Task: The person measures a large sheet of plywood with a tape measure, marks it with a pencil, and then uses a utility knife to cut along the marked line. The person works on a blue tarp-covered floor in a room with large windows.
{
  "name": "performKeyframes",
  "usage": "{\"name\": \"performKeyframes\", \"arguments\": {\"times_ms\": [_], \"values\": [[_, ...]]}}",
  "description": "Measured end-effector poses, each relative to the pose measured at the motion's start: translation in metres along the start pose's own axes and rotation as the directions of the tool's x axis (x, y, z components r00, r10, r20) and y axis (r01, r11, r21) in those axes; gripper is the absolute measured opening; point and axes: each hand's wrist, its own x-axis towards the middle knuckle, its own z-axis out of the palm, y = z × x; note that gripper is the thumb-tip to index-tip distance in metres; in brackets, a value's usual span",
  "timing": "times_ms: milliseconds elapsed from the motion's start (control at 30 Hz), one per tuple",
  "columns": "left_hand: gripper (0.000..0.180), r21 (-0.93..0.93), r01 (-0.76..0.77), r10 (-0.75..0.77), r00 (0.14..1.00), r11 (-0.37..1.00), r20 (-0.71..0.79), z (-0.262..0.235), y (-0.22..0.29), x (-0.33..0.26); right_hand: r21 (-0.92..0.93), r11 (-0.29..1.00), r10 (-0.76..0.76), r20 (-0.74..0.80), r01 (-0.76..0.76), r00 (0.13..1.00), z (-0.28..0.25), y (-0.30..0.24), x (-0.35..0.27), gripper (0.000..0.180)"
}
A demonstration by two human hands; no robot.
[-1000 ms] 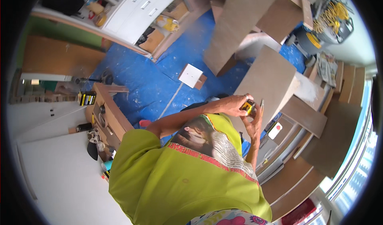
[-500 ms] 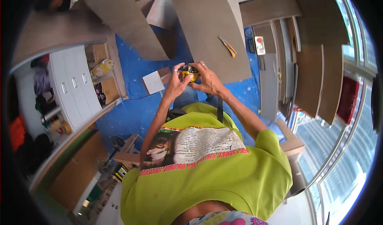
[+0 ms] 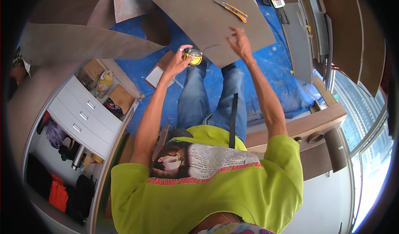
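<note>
Moved bare right hand [image 3: 241,47] off round black-and-yellow tape measure [image 3: 196,58] to between two and three o'clock, leaving that in ringed left hand [image 3: 176,65] alone.

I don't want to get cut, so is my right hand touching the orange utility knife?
Apart: the head view shows a narrow strip of brown board between the right hand and the orange utility knife.

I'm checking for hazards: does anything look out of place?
An orange utility knife lies loose on the brown board near the right hand, a risky spot if its blade is out, which I can't tell.
</note>
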Motion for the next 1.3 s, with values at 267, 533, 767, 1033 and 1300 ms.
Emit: {"name": "performKeyframes", "arguments": {"times_ms": [267,533,767,1033,1300], "values": [[0.031,-0.369,0.124,-0.016,0.959,0.921,0.283,-0.045,-0.063,0.078,-0.562,0.819,-0.281,-0.222,0.113,0.934,0.004,0.049,0.112,0.055],[0.041,0.103,0.028,-0.012,0.989,0.994,-0.150,-0.048,-0.090,0.155,-0.485,0.873,-0.154,-0.171,0.053,0.973,0.016,0.087,0.117,0.030],[0.060,-0.154,0.141,-0.188,0.916,0.978,-0.355,-0.128,-0.110,0.210,0.357,0.862,0.506,-0.630,-0.359,0.589,-0.007,0.154,-0.023,0.033],[0.049,-0.228,0.053,-0.139,0.914,0.972,-0.380,-0.155,-0.083,0.253,0.959,0.078,0.916,0.039,-0.272,0.400,0.008,0.184,-0.065,0.035],[0.029,-0.422,-0.042,0.001,0.995,0.906,-0.098,-0.108,-0.041,0.165,0.922,0.349,0.786,-0.193,-0.165,0.587,-0.055,0.210,-0.078,0.033]]}}
